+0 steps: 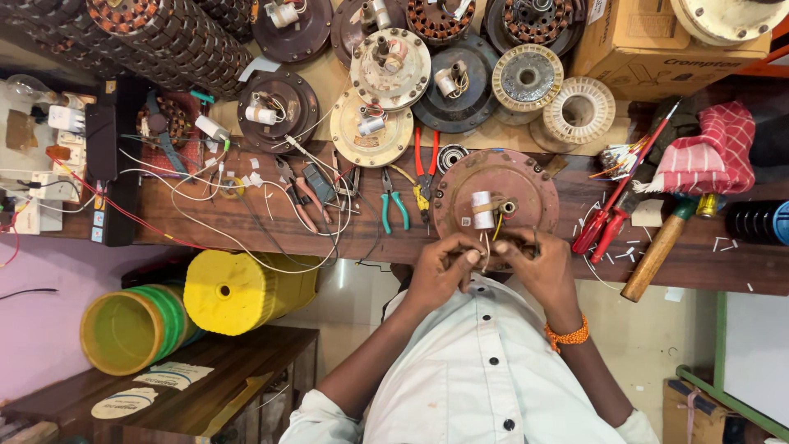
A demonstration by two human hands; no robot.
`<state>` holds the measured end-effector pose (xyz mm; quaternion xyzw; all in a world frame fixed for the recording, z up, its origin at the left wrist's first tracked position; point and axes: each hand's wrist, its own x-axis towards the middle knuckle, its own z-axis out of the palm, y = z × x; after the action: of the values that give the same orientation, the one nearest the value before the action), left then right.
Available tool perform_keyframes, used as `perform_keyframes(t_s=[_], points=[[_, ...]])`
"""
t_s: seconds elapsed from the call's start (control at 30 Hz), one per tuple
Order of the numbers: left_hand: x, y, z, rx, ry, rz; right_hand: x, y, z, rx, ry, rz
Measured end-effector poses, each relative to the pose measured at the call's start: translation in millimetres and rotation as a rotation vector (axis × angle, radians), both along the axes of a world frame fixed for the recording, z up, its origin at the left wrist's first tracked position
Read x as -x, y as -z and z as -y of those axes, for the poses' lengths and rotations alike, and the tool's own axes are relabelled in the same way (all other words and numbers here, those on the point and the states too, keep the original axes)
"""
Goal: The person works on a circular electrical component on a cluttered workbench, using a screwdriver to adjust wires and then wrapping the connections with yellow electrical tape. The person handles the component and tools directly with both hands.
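Thin wires (486, 253) from the round reddish-brown metal motor housing (496, 191) are pinched by the left hand (440, 271) and right hand (538, 265), both closed; a brown cardboard box (657, 45) is cut off at the worktop's (329, 234) far edge.

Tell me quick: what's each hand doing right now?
Left hand: fingers pinched shut on thin wires from the round motor housing.
Right hand: closed on the same wires, beside the left.

A pink wall (33, 329) meets a wooden workbench (246, 230) above pale floor (649, 337).
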<state>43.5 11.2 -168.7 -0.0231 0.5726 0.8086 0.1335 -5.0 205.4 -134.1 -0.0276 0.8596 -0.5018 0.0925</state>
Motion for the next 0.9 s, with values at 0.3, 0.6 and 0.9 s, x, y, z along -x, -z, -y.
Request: perform_keyframes(t_s=[0.3, 0.6, 0.9], points=[[-3, -13, -4, 0.029, 0.06, -0.081, 4, 1, -6, -0.087, 0.063, 0.024], [10, -42, -14, 0.411, -0.145, -0.286, 10, -26, -21, -0.12, 0.052, -0.473], [28, -69, -30, 0.691, -0.34, -0.565, 10, -8, -38, -0.085, -0.017, -0.648]])
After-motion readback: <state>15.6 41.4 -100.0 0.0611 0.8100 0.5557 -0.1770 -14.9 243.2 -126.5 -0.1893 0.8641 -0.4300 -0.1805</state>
